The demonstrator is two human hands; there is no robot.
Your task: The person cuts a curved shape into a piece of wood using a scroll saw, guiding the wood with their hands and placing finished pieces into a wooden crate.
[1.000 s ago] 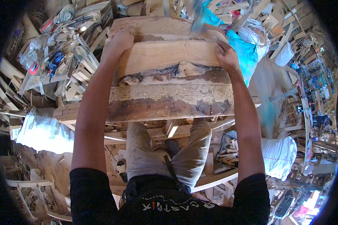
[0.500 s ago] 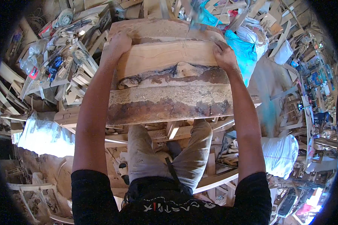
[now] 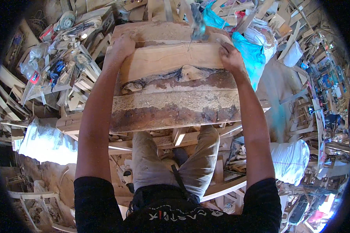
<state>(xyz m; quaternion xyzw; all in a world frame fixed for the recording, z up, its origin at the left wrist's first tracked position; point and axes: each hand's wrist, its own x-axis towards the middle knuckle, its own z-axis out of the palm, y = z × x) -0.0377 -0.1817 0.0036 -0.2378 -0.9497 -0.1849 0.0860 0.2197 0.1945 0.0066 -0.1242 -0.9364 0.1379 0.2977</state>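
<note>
A pale wooden board with a rough, dark bark edge and a knotty bump lies across a worn, sawdust-covered wooden table top. Thin curved lines run along its face. My left hand is closed on the board's left end, its fingertips mostly hidden. At the right end, my right hand grips the board with bent fingers. Between my hands, just beyond the board's far edge, hangs a blurred blue-grey machine part; a thin dark line drops from it toward the board.
Wood offcuts and a plastic bottle lie piled on the left. A turquoise sack stands close by my right hand. White sacks flank me, and wooden beams run under the table's near edge.
The board and both hands have shifted very slightly left in view. The blue-grey part appears a little lower and nearer the board. My grip looks the same.
</note>
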